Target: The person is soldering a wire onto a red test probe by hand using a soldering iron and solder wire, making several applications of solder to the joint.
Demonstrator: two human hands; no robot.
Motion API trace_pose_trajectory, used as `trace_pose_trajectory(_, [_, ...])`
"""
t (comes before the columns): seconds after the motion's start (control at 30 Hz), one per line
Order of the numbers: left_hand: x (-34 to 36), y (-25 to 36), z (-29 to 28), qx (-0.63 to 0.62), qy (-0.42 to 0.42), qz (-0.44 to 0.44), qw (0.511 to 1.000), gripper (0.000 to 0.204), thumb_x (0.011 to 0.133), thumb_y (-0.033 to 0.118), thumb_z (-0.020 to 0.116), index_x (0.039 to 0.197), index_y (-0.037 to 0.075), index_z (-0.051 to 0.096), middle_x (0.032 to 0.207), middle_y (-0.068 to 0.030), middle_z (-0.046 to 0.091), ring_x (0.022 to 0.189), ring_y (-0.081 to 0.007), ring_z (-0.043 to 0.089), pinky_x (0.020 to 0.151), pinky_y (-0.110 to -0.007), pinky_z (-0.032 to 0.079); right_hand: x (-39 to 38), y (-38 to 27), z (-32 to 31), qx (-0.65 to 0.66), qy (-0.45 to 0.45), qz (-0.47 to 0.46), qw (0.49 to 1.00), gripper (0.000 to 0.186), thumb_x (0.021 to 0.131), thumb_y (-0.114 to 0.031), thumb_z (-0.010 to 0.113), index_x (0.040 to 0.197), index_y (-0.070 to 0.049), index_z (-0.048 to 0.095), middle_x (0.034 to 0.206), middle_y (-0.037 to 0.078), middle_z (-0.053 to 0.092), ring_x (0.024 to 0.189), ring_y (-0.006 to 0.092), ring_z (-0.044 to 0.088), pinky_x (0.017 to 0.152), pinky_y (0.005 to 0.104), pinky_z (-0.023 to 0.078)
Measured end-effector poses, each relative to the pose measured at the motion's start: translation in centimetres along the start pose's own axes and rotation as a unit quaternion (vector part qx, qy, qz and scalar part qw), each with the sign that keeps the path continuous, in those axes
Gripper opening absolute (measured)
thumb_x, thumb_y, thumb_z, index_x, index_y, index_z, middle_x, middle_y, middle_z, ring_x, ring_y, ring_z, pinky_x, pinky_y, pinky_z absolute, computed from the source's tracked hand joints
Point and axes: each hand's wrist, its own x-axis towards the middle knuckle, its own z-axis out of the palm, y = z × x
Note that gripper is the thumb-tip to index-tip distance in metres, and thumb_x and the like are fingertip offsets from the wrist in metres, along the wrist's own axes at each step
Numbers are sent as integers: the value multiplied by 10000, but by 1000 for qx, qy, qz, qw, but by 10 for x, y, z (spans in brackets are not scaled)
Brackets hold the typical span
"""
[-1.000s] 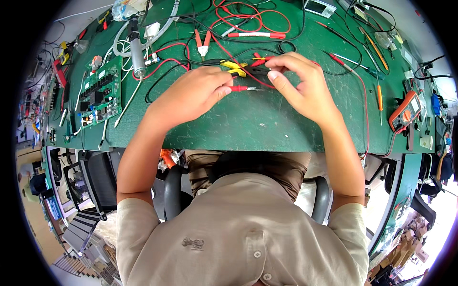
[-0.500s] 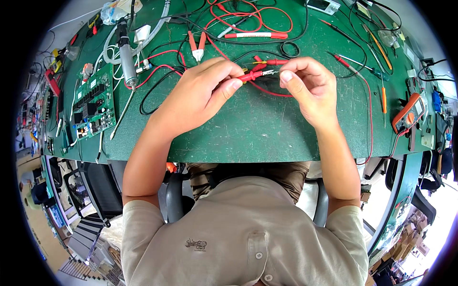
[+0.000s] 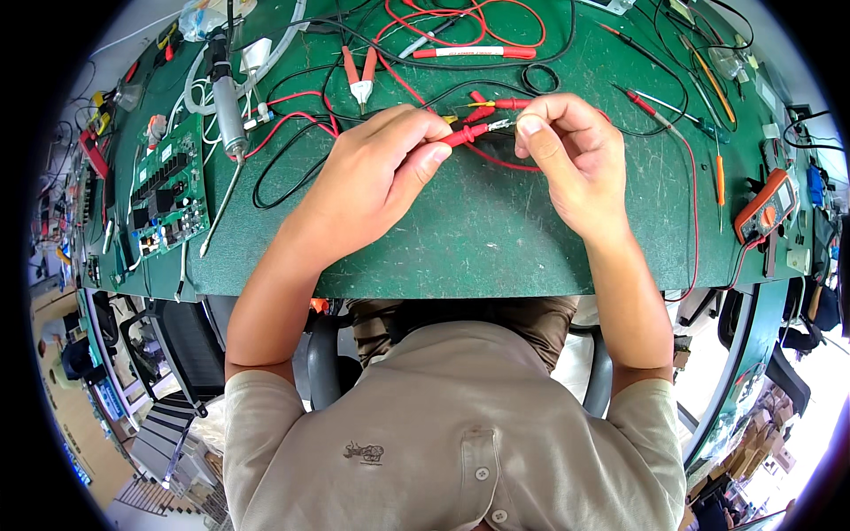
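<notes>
My left hand (image 3: 372,181) is closed over the bench, thumb and forefinger pinching a red test-lead connector (image 3: 467,134) with a bare metal end. That metal end points right, toward my right hand (image 3: 580,168). The thumb and forefinger of the right hand are pressed together right by the metal tip. Whatever lies between them is too small to make out. Just beyond the fingers lie red clips (image 3: 482,103) and red leads. A white-and-orange pair of small pliers or clip (image 3: 360,84) rests beyond my left hand.
A green circuit board (image 3: 168,195) and a grey cylindrical tool (image 3: 230,115) are on the left. On the right lie an orange multimeter (image 3: 768,208), a red probe (image 3: 651,111) and an orange screwdriver (image 3: 720,173). A red-and-white marker (image 3: 474,53) and tangled cables lie farther back.
My right fingertips have come slightly left, closer to the connector's metal end. The left hand keeps its pinch. The whole view has shifted a little.
</notes>
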Motion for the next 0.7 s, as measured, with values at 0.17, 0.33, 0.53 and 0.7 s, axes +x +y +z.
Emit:
trace_pose_trajectory(0.17, [-1,1,4,3,5,-6,1000,124,967,69,646,1049,-22,626,856,-96,598,659,-181,564,597,-298,452,-2,1,-1,-6,1,-3,1000,119,987,-107,667,947,2,639,860,-13,634,779,51,559,711,229,479])
trace_pose_trajectory(0.33, [-2,0,4,11,11,16,1000,128,968,72,648,1051,-23,627,869,-101,607,670,-186,577,595,-296,461,-2,1,-3,8,-13,-6,1000,115,987,-109,667,957,-2,639,861,-11,631,773,52,562,700,226,478])
trace_pose_trajectory(0.53, [-4,-1,7,14,48,34,998,132,952,40,671,1056,-30,631,891,-103,625,709,-161,596,621,-272,489,-3,-3,0,10,9,0,1000,112,987,-108,668,991,2,649,873,-10,635,772,58,579,700,225,488])
trace_pose_trajectory(0.7, [-5,3,11,-7,57,6,998,145,930,75,708,1029,9,626,888,-107,625,725,-240,631,637,-335,517,-5,-7,4,98,1,24,995,130,964,-76,692,1064,4,669,915,4,664,830,68,609,771,235,511])
